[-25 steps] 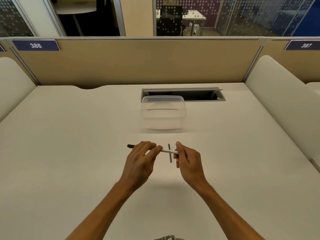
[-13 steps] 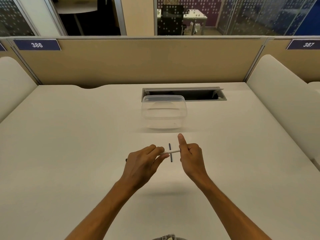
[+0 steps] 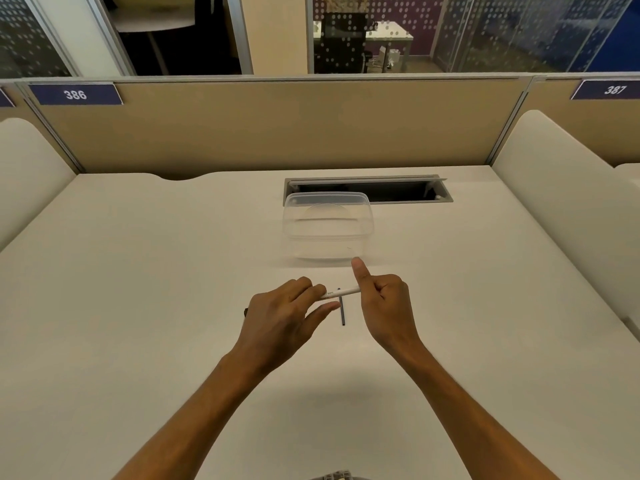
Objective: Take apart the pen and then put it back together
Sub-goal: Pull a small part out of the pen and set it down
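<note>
Partition labels read 386 (image 3: 75, 94) and 387 (image 3: 614, 89). Above the desk's (image 3: 138, 271) middle, your left hand (image 3: 282, 320) and right hand (image 3: 386, 304) both grip the white pen (image 3: 341, 292) with curled fingers, right thumb raised. A thin dark refill (image 3: 342, 311) lies beneath it.

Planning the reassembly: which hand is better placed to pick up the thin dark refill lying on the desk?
Probably the right hand: the thin dark refill lies just beside it, while the left hand grips most of the white pen barrel.
</note>
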{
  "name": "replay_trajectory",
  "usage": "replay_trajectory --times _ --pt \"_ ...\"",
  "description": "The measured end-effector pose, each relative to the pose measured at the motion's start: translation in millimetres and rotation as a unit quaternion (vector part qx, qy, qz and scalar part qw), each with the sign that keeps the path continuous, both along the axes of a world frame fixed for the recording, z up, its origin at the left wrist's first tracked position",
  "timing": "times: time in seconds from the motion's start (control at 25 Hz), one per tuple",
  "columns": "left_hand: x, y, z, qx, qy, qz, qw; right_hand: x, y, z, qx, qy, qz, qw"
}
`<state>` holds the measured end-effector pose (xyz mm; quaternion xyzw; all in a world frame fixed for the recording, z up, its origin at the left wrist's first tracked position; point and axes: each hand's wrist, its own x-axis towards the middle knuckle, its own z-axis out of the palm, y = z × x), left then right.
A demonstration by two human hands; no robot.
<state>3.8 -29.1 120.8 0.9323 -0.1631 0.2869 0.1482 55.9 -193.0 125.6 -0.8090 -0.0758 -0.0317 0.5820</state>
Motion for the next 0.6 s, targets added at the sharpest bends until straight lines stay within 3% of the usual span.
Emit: replay_trajectory --times 0.16,0.32,0.48,0.6 --pt "-0.2 2.7 5.1 -0.014 0.038 -0.018 0.999 -0.4 -1.0 0.5 0.01 -0.041 0.028 0.999" --pt "3.8 5.4 26.1 -0.132 0.169 -0.059 0.975 -3.3 0.1 6.1 0.071 -0.087 0.03 0.993" --pt "9.7 6.3 60.1 -0.281 0.307 -0.119 0.902 -0.7 0.4 16.8 0.095 -0.159 0.045 0.982" --pt "13.2 15.0 83.5 -0.327 0.448 -0.173 0.814 1.7 -2.2 32.0 0.045 -0.338 0.09 0.936"
